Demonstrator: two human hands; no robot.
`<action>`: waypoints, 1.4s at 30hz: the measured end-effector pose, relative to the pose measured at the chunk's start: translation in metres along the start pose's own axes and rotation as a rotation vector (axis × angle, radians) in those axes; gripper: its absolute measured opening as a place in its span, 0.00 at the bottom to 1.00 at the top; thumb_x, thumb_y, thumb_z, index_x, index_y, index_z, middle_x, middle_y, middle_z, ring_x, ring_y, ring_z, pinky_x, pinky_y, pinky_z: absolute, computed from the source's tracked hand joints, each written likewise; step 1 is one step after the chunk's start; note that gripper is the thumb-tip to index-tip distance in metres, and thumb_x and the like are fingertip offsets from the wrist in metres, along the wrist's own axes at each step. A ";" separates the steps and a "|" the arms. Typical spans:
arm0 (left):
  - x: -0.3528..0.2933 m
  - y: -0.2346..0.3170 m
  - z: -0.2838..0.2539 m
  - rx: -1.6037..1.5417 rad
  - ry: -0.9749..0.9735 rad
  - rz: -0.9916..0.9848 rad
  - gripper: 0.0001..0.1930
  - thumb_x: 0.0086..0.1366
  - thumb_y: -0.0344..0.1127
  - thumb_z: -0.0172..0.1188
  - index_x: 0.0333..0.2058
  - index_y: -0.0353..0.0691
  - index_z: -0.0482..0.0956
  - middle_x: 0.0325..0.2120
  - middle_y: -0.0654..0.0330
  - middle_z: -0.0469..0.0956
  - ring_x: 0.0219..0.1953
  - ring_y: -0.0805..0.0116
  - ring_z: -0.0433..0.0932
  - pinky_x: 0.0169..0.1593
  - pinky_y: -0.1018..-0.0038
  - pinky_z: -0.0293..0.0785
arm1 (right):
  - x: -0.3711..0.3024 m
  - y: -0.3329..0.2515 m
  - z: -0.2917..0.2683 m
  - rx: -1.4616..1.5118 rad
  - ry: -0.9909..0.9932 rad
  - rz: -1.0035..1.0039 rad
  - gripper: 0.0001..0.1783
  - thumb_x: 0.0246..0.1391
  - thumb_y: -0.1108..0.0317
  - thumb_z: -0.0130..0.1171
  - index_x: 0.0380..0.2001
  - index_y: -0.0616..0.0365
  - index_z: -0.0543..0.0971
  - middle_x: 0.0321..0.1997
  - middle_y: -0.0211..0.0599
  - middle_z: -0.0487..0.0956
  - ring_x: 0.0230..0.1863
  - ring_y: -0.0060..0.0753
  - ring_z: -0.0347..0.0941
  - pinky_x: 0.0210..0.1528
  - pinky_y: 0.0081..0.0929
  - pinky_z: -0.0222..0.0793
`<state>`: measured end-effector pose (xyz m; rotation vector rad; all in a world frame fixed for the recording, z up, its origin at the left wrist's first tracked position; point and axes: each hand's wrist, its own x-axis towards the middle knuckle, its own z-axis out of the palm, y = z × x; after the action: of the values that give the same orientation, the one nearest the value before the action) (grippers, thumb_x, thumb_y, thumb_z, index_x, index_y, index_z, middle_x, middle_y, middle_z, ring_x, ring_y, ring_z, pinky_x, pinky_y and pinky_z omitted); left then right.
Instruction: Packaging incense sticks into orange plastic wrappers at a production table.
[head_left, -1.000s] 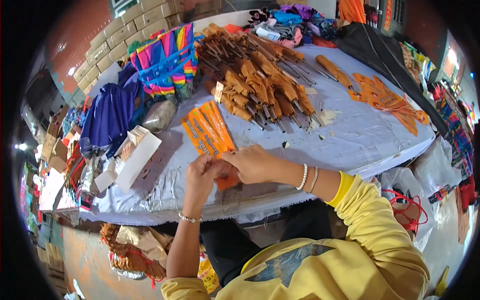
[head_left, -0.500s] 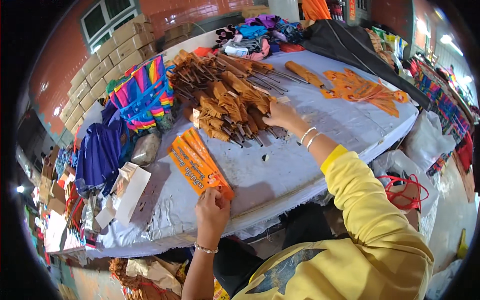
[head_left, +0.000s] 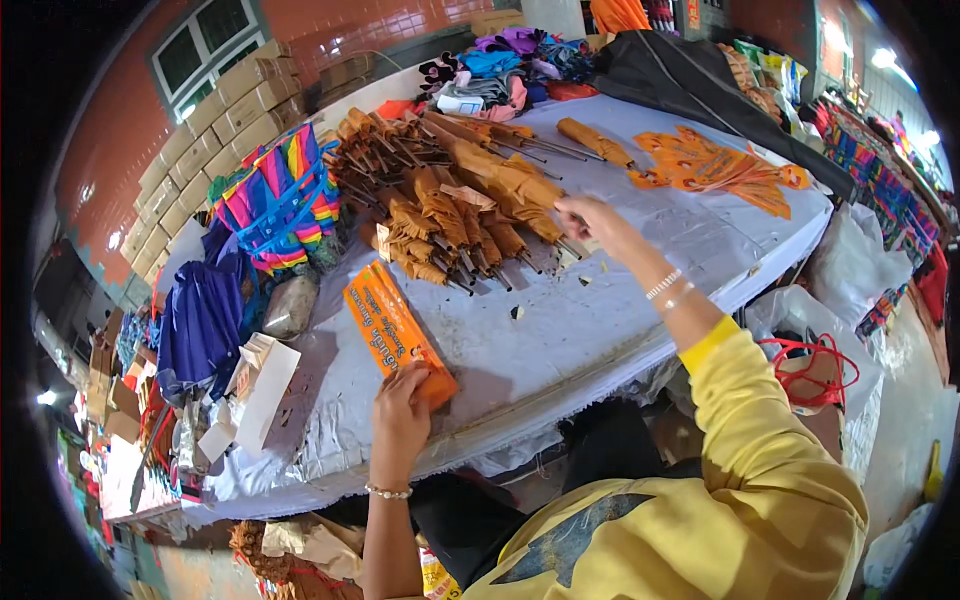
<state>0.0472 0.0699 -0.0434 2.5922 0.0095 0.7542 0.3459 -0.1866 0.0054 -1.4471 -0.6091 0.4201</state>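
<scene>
On the near part of the table, my left hand (head_left: 402,408) pinches the near end of a flat orange printed piece of folded cloth (head_left: 388,322). My right hand (head_left: 592,222) is closed on the near end of a furled orange-brown umbrella (head_left: 520,184) at the right side of a heap. The rest of that heap is made of furled orange-brown umbrellas (head_left: 435,208) with thin metal shafts sticking out. Apart from it, one furled umbrella (head_left: 597,141) lies beside a spread-out orange printed cloth (head_left: 705,172).
Rainbow-striped cloth (head_left: 275,200), dark blue folded fabric (head_left: 205,310) and an opened white box (head_left: 265,395) line the left side. Coloured cloths (head_left: 495,70) and a black sheet (head_left: 690,90) lie at the back. Plastic bags with red cord (head_left: 815,370) hang beyond the right edge.
My right hand has moved right and slightly nearer, drawing the umbrella's end along the heap. The cloth in my left hand has turned and looks narrower; that hand has shifted slightly left.
</scene>
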 end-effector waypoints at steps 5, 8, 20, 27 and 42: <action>0.003 0.002 -0.037 -0.275 -0.291 -0.026 0.19 0.57 0.27 0.54 0.49 0.32 0.71 0.46 0.51 0.75 0.50 0.59 0.72 0.53 0.70 0.67 | -0.111 -0.021 0.001 -0.236 0.076 -0.074 0.18 0.52 0.50 0.54 0.19 0.52 0.70 0.19 0.21 0.66 0.24 0.16 0.58 0.27 0.16 0.52; 0.013 0.004 -0.033 -1.287 0.131 -0.309 0.23 0.63 0.37 0.51 0.56 0.34 0.64 0.49 0.54 0.72 0.50 0.61 0.71 0.51 0.71 0.68 | -0.179 -0.042 0.014 -0.170 -0.137 -0.009 0.21 0.52 0.48 0.55 0.27 0.57 0.74 0.23 0.22 0.68 0.28 0.17 0.61 0.30 0.16 0.56; 0.023 0.108 -0.018 -1.532 0.370 0.215 0.18 0.61 0.41 0.52 0.45 0.36 0.63 0.28 0.63 0.67 0.28 0.77 0.63 0.35 0.76 0.60 | -0.205 -0.031 0.050 -0.417 -0.520 -0.481 0.35 0.49 0.53 0.61 0.51 0.65 0.62 0.48 0.52 0.69 0.49 0.40 0.68 0.48 0.37 0.64; 0.033 0.195 0.000 -1.433 0.441 0.159 0.16 0.58 0.37 0.52 0.42 0.35 0.66 0.21 0.63 0.64 0.24 0.73 0.62 0.30 0.74 0.62 | -0.182 -0.023 0.122 0.160 -0.820 -0.086 0.24 0.39 0.60 0.65 0.36 0.66 0.73 0.20 0.39 0.75 0.20 0.31 0.72 0.22 0.26 0.67; 0.026 0.181 0.014 -1.341 0.223 0.059 0.10 0.61 0.31 0.52 0.38 0.30 0.70 0.17 0.68 0.62 0.19 0.78 0.61 0.25 0.78 0.61 | -0.220 -0.024 0.095 0.355 -0.709 0.430 0.21 0.39 0.71 0.64 0.40 0.58 0.71 0.38 0.38 0.78 0.33 0.28 0.74 0.31 0.24 0.68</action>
<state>0.0566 -0.0960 0.0337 1.2362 -0.3709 0.6938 0.1131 -0.2485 0.0014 -1.0588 -0.7289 1.3461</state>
